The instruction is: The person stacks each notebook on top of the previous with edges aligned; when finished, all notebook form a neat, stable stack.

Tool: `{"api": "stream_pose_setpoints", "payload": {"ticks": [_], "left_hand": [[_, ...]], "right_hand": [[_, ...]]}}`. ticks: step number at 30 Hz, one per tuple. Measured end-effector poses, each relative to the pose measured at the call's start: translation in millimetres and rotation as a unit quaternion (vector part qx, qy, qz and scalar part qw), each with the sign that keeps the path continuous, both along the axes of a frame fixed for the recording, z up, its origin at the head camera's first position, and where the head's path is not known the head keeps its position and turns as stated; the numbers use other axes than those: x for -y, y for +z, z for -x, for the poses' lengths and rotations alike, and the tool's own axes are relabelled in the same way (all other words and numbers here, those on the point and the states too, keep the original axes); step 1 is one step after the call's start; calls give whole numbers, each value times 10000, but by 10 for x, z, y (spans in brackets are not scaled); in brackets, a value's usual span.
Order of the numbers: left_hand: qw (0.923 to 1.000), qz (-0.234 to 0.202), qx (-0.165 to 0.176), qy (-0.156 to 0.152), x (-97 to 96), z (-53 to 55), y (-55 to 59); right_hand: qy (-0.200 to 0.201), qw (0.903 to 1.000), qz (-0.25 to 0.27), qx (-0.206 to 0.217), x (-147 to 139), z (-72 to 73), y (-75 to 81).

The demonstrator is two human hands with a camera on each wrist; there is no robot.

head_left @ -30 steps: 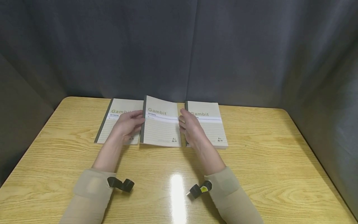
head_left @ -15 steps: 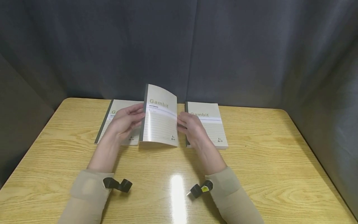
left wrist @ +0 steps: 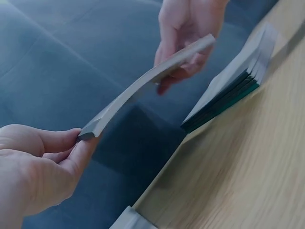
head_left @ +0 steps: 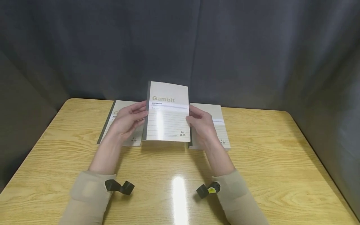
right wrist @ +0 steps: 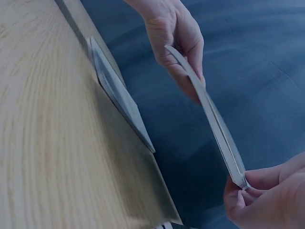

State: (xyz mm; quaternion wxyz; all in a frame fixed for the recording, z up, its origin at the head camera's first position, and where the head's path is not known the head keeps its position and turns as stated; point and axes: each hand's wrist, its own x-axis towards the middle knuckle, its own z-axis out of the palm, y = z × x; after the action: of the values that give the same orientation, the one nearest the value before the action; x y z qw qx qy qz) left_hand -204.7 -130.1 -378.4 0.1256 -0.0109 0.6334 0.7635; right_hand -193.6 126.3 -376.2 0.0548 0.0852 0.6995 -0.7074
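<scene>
Between my two hands a cream notebook [head_left: 168, 122] with a dark spine and gold "Gambit" lettering is held up over the table, bowed slightly. My left hand [head_left: 126, 122] pinches its spine edge between thumb and fingers. At the opposite edge my right hand [head_left: 203, 125] grips it, thumb on the cover and fingers behind. The left wrist view shows the raised notebook [left wrist: 138, 86] edge-on, clear of the tabletop. Partly behind my left hand lies another notebook [head_left: 133, 136]. A stack of notebooks [head_left: 222, 128] lies partly behind my right hand; several layers show in the left wrist view.
The wooden table [head_left: 267, 156] extends to both sides and toward me, with rounded far corners. A dark grey curtain [head_left: 239, 53] hangs right behind its far edge and along the sides. Black wrist cameras [head_left: 119, 187] sit on both sleeves.
Both hands have raised the middle notebook off the table. Its cover tilted and bowed, then turned flatter toward me. My right hand has shifted right and now holds the edge more firmly.
</scene>
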Motion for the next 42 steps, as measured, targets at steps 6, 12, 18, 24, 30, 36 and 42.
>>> {"api": "stream_pose_setpoints", "payload": {"ticks": [6, 12, 18, 24, 30, 36, 42], "left_hand": [[9982, 580, -65, 140, -245, -23, -44], [9966, 817, 51, 128, -622, 1, -90], [9955, 914, 64, -223, -1036, 35, -126], [9944, 907, 123, -522, -1236, 31, -185], [9957, 776, 185, -462, -1251, 53, -239], [9955, 792, 150, -490, -1275, 60, -318], [9954, 803, 69, -519, -1328, 28, -298]], "right_hand": [[-240, 9996, -101, 120, -212, 18, 43], [-315, 9987, -203, 351, -594, 18, 49], [-382, 9976, -327, 482, -998, -28, 30], [-169, 9979, -231, 579, -1244, -61, -43], [134, 9980, -219, 585, -1326, 8, -130], [209, 9956, -539, 742, -1346, 32, -207], [119, 9940, -741, 791, -1383, 28, -209]]}}
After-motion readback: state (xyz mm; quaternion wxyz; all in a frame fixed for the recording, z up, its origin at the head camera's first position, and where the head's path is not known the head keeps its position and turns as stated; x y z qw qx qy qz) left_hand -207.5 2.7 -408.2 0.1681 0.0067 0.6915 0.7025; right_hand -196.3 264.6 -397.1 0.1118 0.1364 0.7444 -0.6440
